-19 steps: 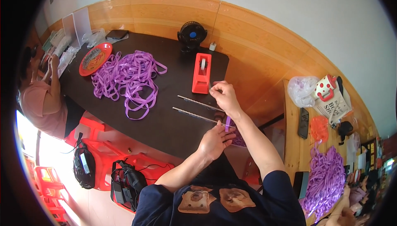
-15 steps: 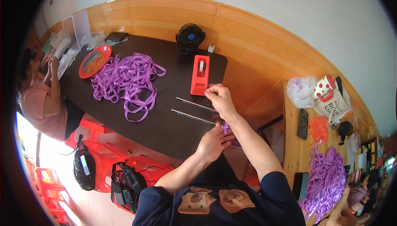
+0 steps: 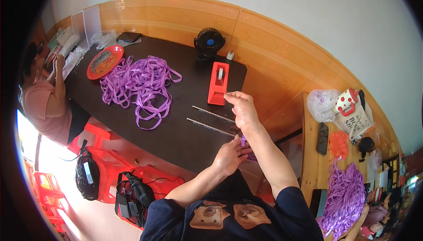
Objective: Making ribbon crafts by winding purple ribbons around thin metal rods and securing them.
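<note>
On the dark table stands a red tape dispenser [image 3: 218, 84] with a roll of tape in it. My right hand [image 3: 243, 111] is closed in a pinch, its fingertips beside the dispenser's near end; whatever lies between them is too small to make out. Lower down, my left hand [image 3: 228, 156] pinches a purple ribbon [image 3: 243, 140] between thumb and forefinger, with the other fingers loosely spread. Two thin, twisted-looking rods [image 3: 211, 127] lie nearly parallel over the table, their right ends reaching toward my hands. A large tangle of purple ribbon [image 3: 147, 75] lies to the left.
A black fan [image 3: 209, 42] stands behind the dispenser, and a red plate [image 3: 105, 62] is beyond the ribbon tangle. Another person [image 3: 46, 104] sits at far left. Red stools [image 3: 105, 166] hold black bags. At right, a wooden table [image 3: 310, 153] carries a phone, a mug and more purple ribbon.
The whole view has shifted slightly. My right fingertips have moved a little farther along the dispenser's right side. My left hand stays at the ribbon by the rod ends.
</note>
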The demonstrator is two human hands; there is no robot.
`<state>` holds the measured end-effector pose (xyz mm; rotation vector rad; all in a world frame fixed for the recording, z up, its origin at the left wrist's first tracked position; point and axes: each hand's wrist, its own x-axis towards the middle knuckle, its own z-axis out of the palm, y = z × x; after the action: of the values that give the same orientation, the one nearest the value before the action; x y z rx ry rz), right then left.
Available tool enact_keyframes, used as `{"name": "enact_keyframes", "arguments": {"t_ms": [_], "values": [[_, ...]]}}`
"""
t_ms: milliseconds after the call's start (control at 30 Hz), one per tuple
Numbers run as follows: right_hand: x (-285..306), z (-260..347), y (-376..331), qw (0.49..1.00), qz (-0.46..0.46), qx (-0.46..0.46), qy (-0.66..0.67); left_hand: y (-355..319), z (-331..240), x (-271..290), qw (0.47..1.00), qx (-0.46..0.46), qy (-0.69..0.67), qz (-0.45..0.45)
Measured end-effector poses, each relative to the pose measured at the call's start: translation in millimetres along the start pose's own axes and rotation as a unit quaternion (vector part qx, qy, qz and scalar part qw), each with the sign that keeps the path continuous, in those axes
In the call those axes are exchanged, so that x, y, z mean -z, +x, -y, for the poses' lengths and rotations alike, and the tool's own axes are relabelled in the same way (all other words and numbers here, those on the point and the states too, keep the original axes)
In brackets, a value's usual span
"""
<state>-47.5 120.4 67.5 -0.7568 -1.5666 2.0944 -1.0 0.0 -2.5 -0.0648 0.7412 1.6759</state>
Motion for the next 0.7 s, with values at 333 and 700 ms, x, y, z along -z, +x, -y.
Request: {"name": "enact_keyframes", "arguments": {"t_ms": [333, 700], "values": [[7.4, -63.2, 24.1, 0.993, -0.013, 0.084, -0.080, -0.6, 1.9, -0.4, 1.000, -0.009, 0.005, 0.015], [21.7, -68.6, 41.0, 0.932, -0.028, 0.248, -0.263, 0.7, 1.9, 0.9, 1.000, -0.011, -0.007, 0.012]]}}
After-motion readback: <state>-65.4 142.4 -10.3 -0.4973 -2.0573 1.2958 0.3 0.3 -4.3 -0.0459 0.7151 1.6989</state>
